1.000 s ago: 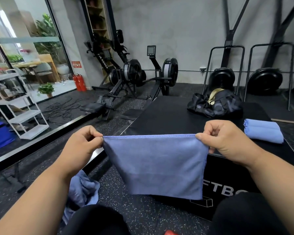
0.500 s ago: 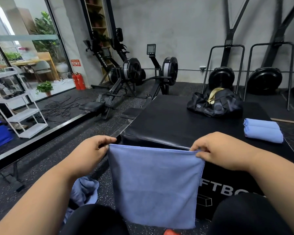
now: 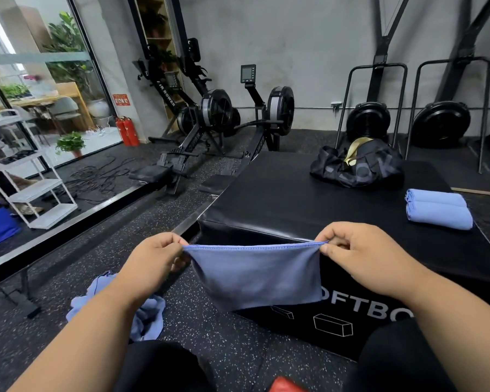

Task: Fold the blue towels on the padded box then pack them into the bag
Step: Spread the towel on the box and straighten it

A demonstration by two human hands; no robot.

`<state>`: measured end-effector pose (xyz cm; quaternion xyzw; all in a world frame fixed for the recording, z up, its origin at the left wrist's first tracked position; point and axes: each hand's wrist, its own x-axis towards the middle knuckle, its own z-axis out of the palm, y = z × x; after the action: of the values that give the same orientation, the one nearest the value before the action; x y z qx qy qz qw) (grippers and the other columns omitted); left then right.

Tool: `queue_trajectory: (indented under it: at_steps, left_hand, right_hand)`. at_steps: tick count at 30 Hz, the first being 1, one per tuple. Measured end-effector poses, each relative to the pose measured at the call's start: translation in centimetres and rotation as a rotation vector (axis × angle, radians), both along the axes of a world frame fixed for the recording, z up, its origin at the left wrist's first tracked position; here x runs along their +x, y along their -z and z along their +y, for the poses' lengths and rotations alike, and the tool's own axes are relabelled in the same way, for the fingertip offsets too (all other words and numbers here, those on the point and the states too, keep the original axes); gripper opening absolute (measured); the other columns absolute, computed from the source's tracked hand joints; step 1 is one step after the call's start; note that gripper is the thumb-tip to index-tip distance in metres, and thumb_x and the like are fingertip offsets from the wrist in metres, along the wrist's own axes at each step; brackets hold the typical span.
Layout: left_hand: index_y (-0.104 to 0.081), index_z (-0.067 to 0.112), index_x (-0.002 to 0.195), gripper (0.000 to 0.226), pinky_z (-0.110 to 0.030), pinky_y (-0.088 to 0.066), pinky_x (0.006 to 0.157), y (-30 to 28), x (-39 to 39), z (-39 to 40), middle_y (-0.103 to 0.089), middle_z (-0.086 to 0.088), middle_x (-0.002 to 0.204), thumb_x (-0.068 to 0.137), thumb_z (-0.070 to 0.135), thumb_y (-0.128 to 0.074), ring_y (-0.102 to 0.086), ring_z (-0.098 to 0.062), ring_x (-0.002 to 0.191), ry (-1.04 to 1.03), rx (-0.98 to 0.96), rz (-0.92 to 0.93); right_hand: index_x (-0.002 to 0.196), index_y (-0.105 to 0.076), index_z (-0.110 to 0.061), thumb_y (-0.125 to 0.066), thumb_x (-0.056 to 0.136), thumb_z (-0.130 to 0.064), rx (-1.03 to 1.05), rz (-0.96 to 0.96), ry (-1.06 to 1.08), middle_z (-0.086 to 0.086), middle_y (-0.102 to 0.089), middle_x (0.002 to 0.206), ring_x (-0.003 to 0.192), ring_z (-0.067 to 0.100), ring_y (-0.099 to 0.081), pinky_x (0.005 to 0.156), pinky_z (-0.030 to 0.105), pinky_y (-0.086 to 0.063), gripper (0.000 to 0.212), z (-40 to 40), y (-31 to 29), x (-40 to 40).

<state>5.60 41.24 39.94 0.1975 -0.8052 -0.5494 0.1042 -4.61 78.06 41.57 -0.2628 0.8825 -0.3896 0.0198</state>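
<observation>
My left hand [image 3: 153, 260] pinched the left top corner of a blue towel [image 3: 256, 275], fingers [image 3: 178, 244] clamped on the hem; my right hand [image 3: 359, 256] pinched the right top corner likewise. The towel hung between them in front of the near edge of the black padded box [image 3: 294, 205], its lower edge draped before the box's printed front face. Two folded blue towels [image 3: 439, 209] lay stacked on the box top at its right side. A black duffel bag [image 3: 357, 168] sat unzipped at the far end of the box. A crumpled blue towel heap [image 3: 146, 315] lay on the speckled floor [image 3: 210, 335] beside my left forearm.
</observation>
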Motion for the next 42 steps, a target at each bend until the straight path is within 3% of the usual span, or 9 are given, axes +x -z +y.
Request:
queue_trajectory:
  at_steps: [4,7,9,12,18,25,31,36,42]
  left_hand:
    - [-0.069,0.006,0.077,0.021,-0.033,-0.029,0.062,-0.2,0.1,1.7,-0.051,-0.009,0.071,0.075,0.025,-0.060,-0.038,-0.021,0.070,0.013,0.160,0.098]
    - [-0.071,0.014,0.072,0.026,-0.031,-0.034,0.064,0.1,-0.2,2.8,-0.055,-0.005,0.069,0.084,0.037,-0.073,-0.045,-0.020,0.068,0.063,0.106,0.130]
    - [-0.066,0.021,0.062,0.037,-0.021,-0.038,0.057,0.3,-0.7,3.4,-0.055,-0.001,0.064,0.097,0.031,-0.073,-0.046,-0.013,0.059,0.087,-0.004,0.131]
    - [-0.061,0.018,0.061,0.038,-0.021,-0.037,0.052,-0.2,-1.1,3.1,-0.055,-0.002,0.061,0.097,0.023,-0.073,-0.045,-0.012,0.054,0.062,-0.078,0.121]
    - [-0.059,0.018,0.057,0.040,-0.024,-0.036,0.056,-1.0,-0.4,-0.4,-0.051,-0.005,0.061,0.092,0.007,-0.076,-0.042,-0.014,0.055,0.054,0.088,0.082]
    - [-0.068,0.016,0.069,0.020,-0.029,-0.029,0.062,0.5,-0.1,0.4,-0.057,-0.016,0.078,0.070,0.020,-0.087,-0.041,-0.027,0.079,0.047,0.177,0.012]
    - [-0.074,0.010,0.098,0.045,-0.041,-0.042,0.079,0.0,-0.5,2.2,-0.071,-0.009,0.079,0.054,0.017,-0.080,-0.054,-0.024,0.080,0.013,0.160,0.020]
    - [-0.072,0.008,0.101,0.030,-0.017,-0.048,0.062,-0.8,-1.3,6.4,-0.071,-0.001,0.080,0.074,-0.006,-0.073,-0.058,-0.011,0.068,0.129,0.165,0.098]
    - [-0.074,0.011,0.101,0.034,-0.024,-0.051,0.072,-1.0,-1.7,9.9,-0.072,-0.003,0.086,0.067,0.007,-0.076,-0.062,-0.012,0.077,0.268,0.215,0.083]
  right_hand:
    - [0.090,-0.076,-0.031,-0.062,0.093,-0.007,-0.059,-0.016,-0.055,-0.008,-0.076,0.077,0.064,0.012,-0.060,0.070,0.034,-0.051,0.028,-0.5,-0.1,0.7]
    - [0.093,-0.076,-0.036,-0.058,0.094,-0.022,-0.073,-0.012,-0.109,0.001,-0.075,0.080,0.072,0.023,-0.065,0.075,0.043,-0.055,0.023,-1.1,0.0,0.8]
    - [0.088,-0.077,-0.038,-0.053,0.094,-0.036,-0.061,0.001,-0.127,0.000,-0.074,0.080,0.079,0.021,-0.068,0.081,0.045,-0.055,0.025,-1.8,0.1,1.0]
    - [0.074,-0.076,-0.026,-0.059,0.101,-0.044,-0.022,0.060,-0.043,-0.005,-0.064,0.061,0.063,0.012,-0.057,0.071,0.037,-0.051,0.037,-2.7,0.3,1.1]
    - [0.058,-0.057,-0.015,-0.077,0.089,-0.042,-0.030,0.077,0.182,-0.011,-0.050,0.050,0.052,0.010,-0.045,0.058,0.033,-0.039,0.045,-1.4,0.7,0.0]
    - [0.066,-0.072,-0.025,-0.091,0.074,-0.036,-0.011,-0.067,0.057,-0.007,-0.067,0.059,0.050,0.003,-0.050,0.055,0.027,-0.042,0.024,-1.3,0.5,1.1]
    - [0.073,-0.072,-0.029,-0.093,0.071,-0.033,-0.048,-0.051,0.025,-0.005,-0.069,0.066,0.054,0.007,-0.055,0.061,0.032,-0.050,0.021,-1.8,0.2,1.6]
    - [0.078,-0.073,-0.029,-0.091,0.074,-0.028,-0.136,-0.044,-0.028,-0.008,-0.073,0.072,0.069,0.017,-0.068,0.074,0.038,-0.059,0.018,-3.9,0.0,2.6]
    - [0.081,-0.075,-0.026,-0.084,0.082,-0.023,-0.253,-0.160,-0.099,0.001,-0.071,0.070,0.056,0.007,-0.056,0.059,0.029,-0.050,0.010,-5.7,0.1,3.5]
